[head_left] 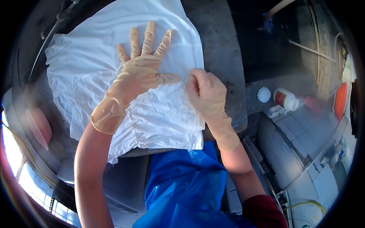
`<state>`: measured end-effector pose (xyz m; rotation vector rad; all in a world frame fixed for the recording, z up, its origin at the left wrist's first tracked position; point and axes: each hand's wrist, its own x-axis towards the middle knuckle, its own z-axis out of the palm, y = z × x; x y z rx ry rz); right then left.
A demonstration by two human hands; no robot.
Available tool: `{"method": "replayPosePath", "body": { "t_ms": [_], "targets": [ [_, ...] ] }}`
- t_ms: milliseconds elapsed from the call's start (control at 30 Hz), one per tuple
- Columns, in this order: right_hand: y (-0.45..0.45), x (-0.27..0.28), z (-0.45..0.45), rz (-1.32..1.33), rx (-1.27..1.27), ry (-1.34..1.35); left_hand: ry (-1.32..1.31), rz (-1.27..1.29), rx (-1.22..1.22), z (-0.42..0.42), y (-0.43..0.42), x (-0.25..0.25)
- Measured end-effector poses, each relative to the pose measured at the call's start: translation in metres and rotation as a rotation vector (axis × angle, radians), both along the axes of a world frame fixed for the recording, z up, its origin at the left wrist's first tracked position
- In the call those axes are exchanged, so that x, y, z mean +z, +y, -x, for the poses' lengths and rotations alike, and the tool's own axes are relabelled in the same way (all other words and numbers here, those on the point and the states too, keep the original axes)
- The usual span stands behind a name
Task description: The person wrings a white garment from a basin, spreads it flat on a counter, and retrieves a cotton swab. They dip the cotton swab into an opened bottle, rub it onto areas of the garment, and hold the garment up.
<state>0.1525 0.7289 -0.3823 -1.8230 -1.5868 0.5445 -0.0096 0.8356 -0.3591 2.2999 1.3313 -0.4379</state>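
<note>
A white cloth (87,53), wrinkled along its lower part, lies spread over a dark slab. My left hand (142,68), in a pale rubber glove, lies flat on the cloth with its fingers spread. At the cloth's right edge is my right hand (207,89), gloved the same way, with its fingers curled into a fist. Whether the fist grips anything, such as the cloth's edge, is hidden.
To the right stand a white bottle with a red label (286,99) and a white scalloped lid (263,94). A pink basin (39,127) is at the left. A blue apron (182,182) hangs below the slab (224,49). Hoses run at both sides.
</note>
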Motion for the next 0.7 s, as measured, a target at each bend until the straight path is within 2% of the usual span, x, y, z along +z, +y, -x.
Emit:
{"method": "replayPosePath", "body": {
  "t_ms": [100,167,233,300,400,467,567,633,700],
  "targets": [
    [0.004,0.003,-0.003,0.025,-0.024,0.043,0.010,-0.015,-0.002,0.001,0.000,0.000],
    [0.002,0.002,-0.001,0.019,0.050,0.032,0.000,0.000,0.005,0.000,0.000,-0.001],
    [0.004,-0.001,-0.002,0.013,-0.064,0.066,0.003,-0.002,-0.001,0.000,0.000,-0.002],
    [0.004,0.002,-0.002,0.013,-0.059,0.051,0.010,-0.005,0.001,0.001,0.000,-0.001],
    [0.001,0.000,-0.003,-0.073,0.058,-0.045,0.005,0.002,-0.008,0.000,-0.001,0.000],
    [-0.001,-0.002,-0.016,-0.085,-0.138,0.018,0.012,0.003,0.009,-0.001,0.000,0.000],
    [-0.010,-0.001,-0.030,-0.078,-0.251,0.112,-0.015,-0.013,0.009,0.001,-0.002,-0.003],
    [-0.012,-0.002,-0.032,-0.086,-0.238,0.090,0.000,0.008,0.015,0.000,0.000,-0.002],
    [-0.011,-0.004,-0.028,-0.152,-0.101,-0.070,0.018,0.026,0.021,0.000,0.000,-0.002]
  ]
}}
